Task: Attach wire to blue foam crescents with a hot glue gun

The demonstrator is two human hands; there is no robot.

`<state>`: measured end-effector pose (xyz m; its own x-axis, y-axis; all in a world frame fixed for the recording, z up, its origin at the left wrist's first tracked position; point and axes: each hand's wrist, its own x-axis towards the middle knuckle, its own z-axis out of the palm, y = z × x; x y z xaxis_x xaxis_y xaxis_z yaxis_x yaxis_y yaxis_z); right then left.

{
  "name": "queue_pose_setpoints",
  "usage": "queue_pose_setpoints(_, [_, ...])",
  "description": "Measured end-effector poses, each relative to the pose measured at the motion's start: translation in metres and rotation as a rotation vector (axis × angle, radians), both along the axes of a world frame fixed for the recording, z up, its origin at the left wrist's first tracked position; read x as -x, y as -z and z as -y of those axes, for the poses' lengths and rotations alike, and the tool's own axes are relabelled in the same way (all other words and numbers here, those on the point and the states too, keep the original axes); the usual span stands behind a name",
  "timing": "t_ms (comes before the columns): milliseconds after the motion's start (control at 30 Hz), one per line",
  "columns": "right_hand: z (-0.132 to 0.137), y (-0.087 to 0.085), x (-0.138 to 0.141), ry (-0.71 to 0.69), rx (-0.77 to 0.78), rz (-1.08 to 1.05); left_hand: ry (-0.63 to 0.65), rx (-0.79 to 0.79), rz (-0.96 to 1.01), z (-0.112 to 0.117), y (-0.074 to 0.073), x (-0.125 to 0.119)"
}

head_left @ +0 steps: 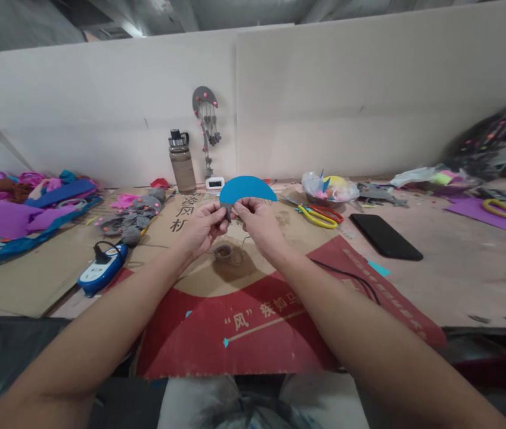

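Observation:
A blue crescent-shaped piece that looks like felt (pixel 248 187) is held up over the cardboard, in the middle of the head view. My left hand (pixel 205 227) pinches its lower left end, where a small dark grey piece (pixel 227 210) shows between the fingers. With thumb and fingers closed, my right hand (pixel 259 225) grips the lower edge just beside it. Both hands are close together, nearly touching. Below them a small roll of brownish cord (pixel 224 252) lies on the red and brown cardboard sheet (pixel 239 351), a loose strand running up toward my right hand.
Scissors with yellow and red handles (pixel 319 215) and a black phone (pixel 385 236) lie to the right. On the left are a blue-white power strip (pixel 102 269) and heaped felt scraps (pixel 15 214). A bottle (pixel 182 164) and a small white clock (pixel 215 183) stand by the wall.

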<state>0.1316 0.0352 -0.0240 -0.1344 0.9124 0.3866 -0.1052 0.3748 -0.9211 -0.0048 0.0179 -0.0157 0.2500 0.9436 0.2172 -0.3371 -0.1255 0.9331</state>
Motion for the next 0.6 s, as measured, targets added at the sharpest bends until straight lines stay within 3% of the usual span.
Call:
queue_pose_setpoints(333, [-0.0009,0.0037,0.0017,0.007,-0.003,0.031,0.010,-0.047,-0.030,-0.0071,0.0045,0.0022])
queue_pose_setpoints(600, [-0.0024,0.0023,-0.0010,0.095,-0.066,0.073,-0.119,-0.036,-0.111,-0.0043,0.0022,0.0005])
